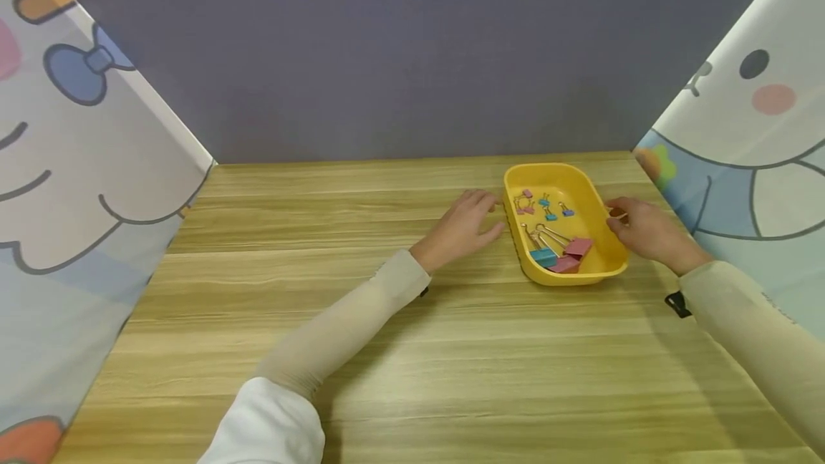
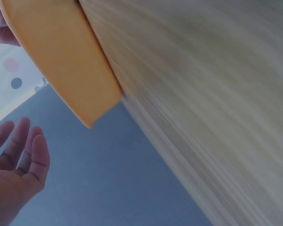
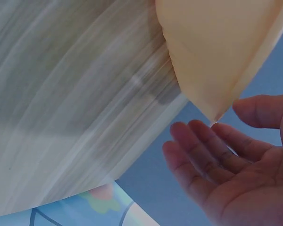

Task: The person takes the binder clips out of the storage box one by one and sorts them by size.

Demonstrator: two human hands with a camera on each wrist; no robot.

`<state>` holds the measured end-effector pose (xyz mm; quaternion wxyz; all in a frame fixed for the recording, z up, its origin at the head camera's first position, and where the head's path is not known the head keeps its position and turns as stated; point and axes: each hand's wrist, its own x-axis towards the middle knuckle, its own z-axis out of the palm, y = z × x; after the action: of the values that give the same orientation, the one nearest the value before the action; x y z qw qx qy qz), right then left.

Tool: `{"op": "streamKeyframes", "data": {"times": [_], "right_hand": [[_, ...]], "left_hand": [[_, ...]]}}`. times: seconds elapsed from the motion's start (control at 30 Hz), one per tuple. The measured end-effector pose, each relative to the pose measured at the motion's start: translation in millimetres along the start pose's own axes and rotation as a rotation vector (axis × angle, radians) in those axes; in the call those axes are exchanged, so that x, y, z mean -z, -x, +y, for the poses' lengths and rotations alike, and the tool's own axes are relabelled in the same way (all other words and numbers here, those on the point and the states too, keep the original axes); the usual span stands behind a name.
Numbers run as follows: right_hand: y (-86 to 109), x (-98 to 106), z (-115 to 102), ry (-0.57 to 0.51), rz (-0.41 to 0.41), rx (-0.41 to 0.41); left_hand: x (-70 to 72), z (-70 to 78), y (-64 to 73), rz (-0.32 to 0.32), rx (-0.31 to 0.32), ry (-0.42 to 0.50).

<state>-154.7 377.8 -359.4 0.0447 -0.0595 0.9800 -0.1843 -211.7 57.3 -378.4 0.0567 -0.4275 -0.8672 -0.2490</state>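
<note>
A yellow plastic tray (image 1: 602, 238) stands on the wooden table with binder clips inside. At its near end lie large clips, a teal one (image 1: 543, 258) and pink ones (image 1: 578, 248), with their wire handles pointing away. Farther in are several small clips, among them a blue one (image 1: 567, 211), teal ones (image 1: 550, 215) and pink ones (image 1: 527, 193). My left hand (image 1: 459, 229) is beside the tray's left wall, fingers relaxed and apart from it in the left wrist view. At the right rim, my right hand (image 1: 651, 233) has its thumb and fingertips close to the edge, loosely bent.
The wood-grain table (image 1: 322, 249) extends left and in front of the tray. A grey panel (image 1: 419, 56) rises along its back edge. Cartoon-printed sheets (image 1: 84, 163) hang at both sides, the right one close beyond my right hand.
</note>
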Motion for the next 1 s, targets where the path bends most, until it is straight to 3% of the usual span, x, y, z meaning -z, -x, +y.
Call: {"op": "streamKeyframes", "data": {"times": [0.5,0.67,0.87,1.0], "right_hand": [[3.7,-3.0,2.3,-0.008,0.042,0.012],[3.9,-3.2,1.1,-0.009,0.043,0.020],[4.9,-3.2,1.8,-0.009,0.049,0.032],[5.5,-3.2,-0.2,-0.005,0.070,0.040]], "left_hand": [[-17.9,40.9,-28.0,-0.113,-0.140,0.015],[-27.1,54.0,-39.2,-0.174,-0.147,-0.025],[-36.3,65.7,-50.9,-0.306,-0.109,-0.086],[-39.7,70.9,-57.0,-0.344,-0.099,-0.116]]}}
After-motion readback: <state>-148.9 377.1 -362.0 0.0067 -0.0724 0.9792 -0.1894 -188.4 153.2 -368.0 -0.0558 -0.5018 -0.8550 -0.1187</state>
